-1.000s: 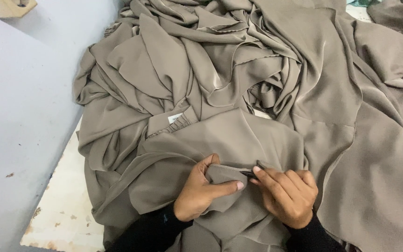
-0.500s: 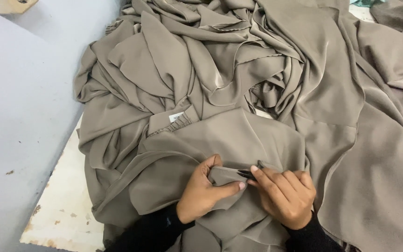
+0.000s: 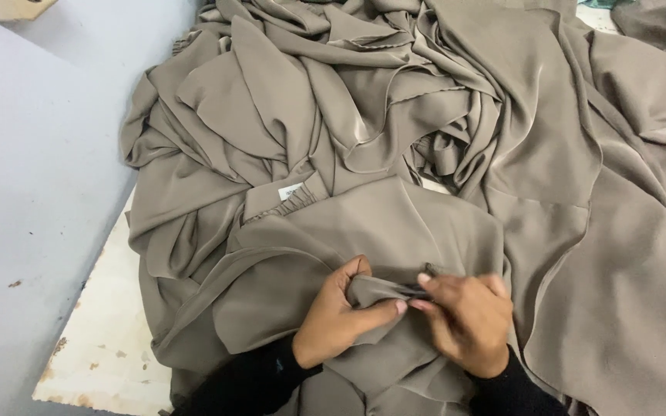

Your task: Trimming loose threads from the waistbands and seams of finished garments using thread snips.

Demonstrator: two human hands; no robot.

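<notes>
Fabric: heap of taupe cloth (image 3: 441, 139) covers the white counter (image 3: 109, 339); raised fold (image 3: 375, 291) lies crosswise between both hands
Left hand (image 3: 341, 320): pinching the fold
Right hand (image 3: 464, 323): pinching its other end

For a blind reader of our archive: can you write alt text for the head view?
Two hands pinch a fold of taupe cloth: the left hand grips it, and the right hand holds a small dark tool at the fold. More of the cloth is heaped on a white table.
</notes>
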